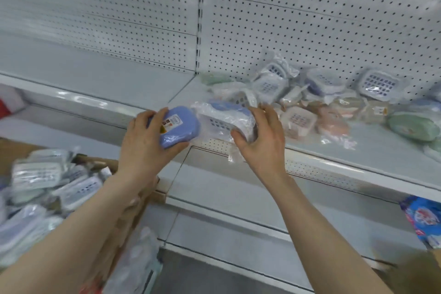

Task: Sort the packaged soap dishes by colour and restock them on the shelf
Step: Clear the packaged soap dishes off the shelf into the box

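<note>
My left hand [145, 143] grips a blue packaged soap dish [177, 126] with a label on its lid, held just above the front edge of the white shelf [334, 157]. My right hand [263, 141] holds a second packaged soap dish [222, 118], blue with a white slotted tray, wrapped in clear plastic and lying at the shelf's front edge. The two packs almost touch. Behind and to the right, a loose pile of packaged soap dishes [310, 95] in white, pink, beige, blue and green lies on the shelf.
A cardboard box [100, 162] at lower left holds several more wrapped soap dishes [47, 184]. White pegboard [310, 19] backs the shelf. The shelf section to the left [83, 71] is bare. A blue printed packet [424, 219] sits on the lower shelf at right.
</note>
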{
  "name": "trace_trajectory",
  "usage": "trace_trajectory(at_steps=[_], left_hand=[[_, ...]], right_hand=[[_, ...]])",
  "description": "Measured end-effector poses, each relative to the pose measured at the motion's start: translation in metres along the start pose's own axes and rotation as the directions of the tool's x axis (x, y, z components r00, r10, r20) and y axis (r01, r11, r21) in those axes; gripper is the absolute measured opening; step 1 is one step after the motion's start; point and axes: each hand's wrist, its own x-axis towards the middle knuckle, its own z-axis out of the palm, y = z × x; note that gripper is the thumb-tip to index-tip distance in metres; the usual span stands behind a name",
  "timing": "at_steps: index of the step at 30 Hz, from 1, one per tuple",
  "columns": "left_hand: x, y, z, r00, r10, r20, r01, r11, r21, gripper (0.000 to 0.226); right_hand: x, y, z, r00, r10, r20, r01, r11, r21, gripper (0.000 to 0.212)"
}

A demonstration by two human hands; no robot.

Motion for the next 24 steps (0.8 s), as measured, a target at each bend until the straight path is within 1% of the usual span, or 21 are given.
trace_trajectory(at_steps=[5, 11, 13, 17, 22, 24], left_hand=[[-0.044, -0.095, -0.054, 0.989, -0.146, -0.003, 0.145, 0.983, 0.115, 0.084], [-0.104, -0.183, -0.095, 0.936, -0.352, -0.021, 0.349, 0.916, 0.199, 0.087], [-0.123, -0.204, -0.102, 0.905, -0.424, -0.033, 0.42, 0.881, 0.218, 0.087], [-0.156, -0.242, -0.112, 0.818, -0.574, -0.034, 0.559, 0.78, 0.279, 0.088], [-0.174, -0.287, -0.112, 0.701, -0.711, -0.064, 0.682, 0.641, 0.352, 0.086], [-0.173, -0.301, -0.107, 0.663, -0.744, -0.081, 0.715, 0.597, 0.365, 0.084]], right_hand=[[-0.022, -0.074, 0.077, 0.983, -0.086, 0.162, 0.072, 0.993, 0.094, 0.058], [-0.052, -0.132, 0.175, 0.907, -0.186, 0.379, 0.123, 0.975, 0.185, 0.06], [-0.06, -0.147, 0.205, 0.867, -0.231, 0.442, 0.143, 0.964, 0.223, 0.06], [-0.074, -0.173, 0.265, 0.771, -0.335, 0.541, 0.205, 0.936, 0.286, 0.057], [-0.082, -0.186, 0.342, 0.652, -0.407, 0.64, 0.236, 0.911, 0.338, 0.056], [-0.079, -0.188, 0.371, 0.6, -0.428, 0.676, 0.245, 0.903, 0.354, 0.055]])
